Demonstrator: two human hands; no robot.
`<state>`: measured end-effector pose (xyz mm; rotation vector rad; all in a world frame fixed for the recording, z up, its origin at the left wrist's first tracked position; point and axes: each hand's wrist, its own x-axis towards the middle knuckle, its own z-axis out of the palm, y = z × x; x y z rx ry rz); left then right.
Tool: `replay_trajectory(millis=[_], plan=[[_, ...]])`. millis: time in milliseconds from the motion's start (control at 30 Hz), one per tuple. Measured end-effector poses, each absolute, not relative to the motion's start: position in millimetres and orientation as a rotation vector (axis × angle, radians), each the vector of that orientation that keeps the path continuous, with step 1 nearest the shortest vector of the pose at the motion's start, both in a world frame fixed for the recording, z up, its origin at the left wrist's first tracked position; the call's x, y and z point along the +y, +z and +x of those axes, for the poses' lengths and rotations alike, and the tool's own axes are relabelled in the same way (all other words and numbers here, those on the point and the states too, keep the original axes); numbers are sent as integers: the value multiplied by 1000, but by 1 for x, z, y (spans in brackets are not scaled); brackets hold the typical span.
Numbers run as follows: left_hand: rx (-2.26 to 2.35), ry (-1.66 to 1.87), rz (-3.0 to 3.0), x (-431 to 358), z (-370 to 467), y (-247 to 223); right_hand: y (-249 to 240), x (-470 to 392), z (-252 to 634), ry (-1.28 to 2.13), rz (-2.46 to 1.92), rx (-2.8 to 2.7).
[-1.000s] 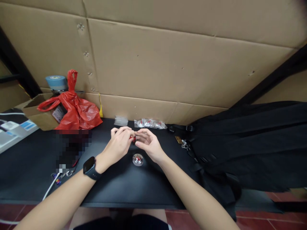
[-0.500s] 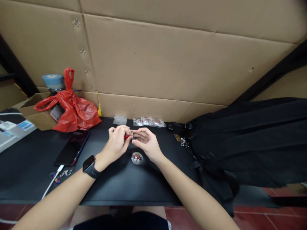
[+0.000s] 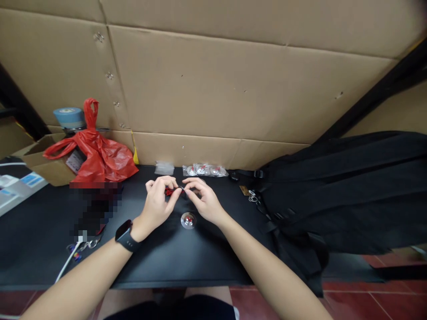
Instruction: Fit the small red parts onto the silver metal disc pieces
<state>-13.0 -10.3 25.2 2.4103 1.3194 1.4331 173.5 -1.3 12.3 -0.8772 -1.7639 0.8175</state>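
Observation:
My left hand and my right hand meet fingertip to fingertip above the middle of the black table. Between them they pinch a small dark, thin object, too small to name. Something red shows under the fingers of my left hand. Just below the hands, a round silver metal disc with a red centre lies on the table. Behind the hands, several similar discs in clear wrappers lie in a row, with clear plastic bags to their left.
At the left are a red plastic bag, a cardboard box, a blue-lidded container and a white cable. A black backpack fills the right side, with metal rings beside it. A cardboard wall stands behind.
The thin piece between my fingertips has turned from upright to a flatter angle, and my fingertips have shifted around it. The whole view has moved slightly.

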Motion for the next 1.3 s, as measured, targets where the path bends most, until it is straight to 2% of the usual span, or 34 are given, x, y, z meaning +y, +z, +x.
replay_trajectory(millis=[100, 233, 600, 667, 800, 867, 1100, 1300], plan=[[1361, 1261, 2421, -10, -13, 26, 17, -2, 177, 573, -900, -1888], [1355, 974, 2545, -5, -12, 19, 16, 2, 183, 429, -900, -1956], [1341, 940, 2549, 6, -18, 9, 9, 18, 199, 384, -995, -1983], [1336, 931, 2525, 6, -21, 11, 10, 21, 208, 434, -1030, -2045], [1384, 984, 2474, 8, -25, 13, 15, 17, 215, 898, -851, -2404], [1404, 997, 2454, 8, -26, 14, 15, 12, 210, 1020, -759, -2475], [1442, 992, 2376, 7, -26, 16, 8, 11, 200, 874, -747, -2467], [1453, 949, 2152, 6, -23, 19, 10, 16, 202, 717, -974, -2058]])
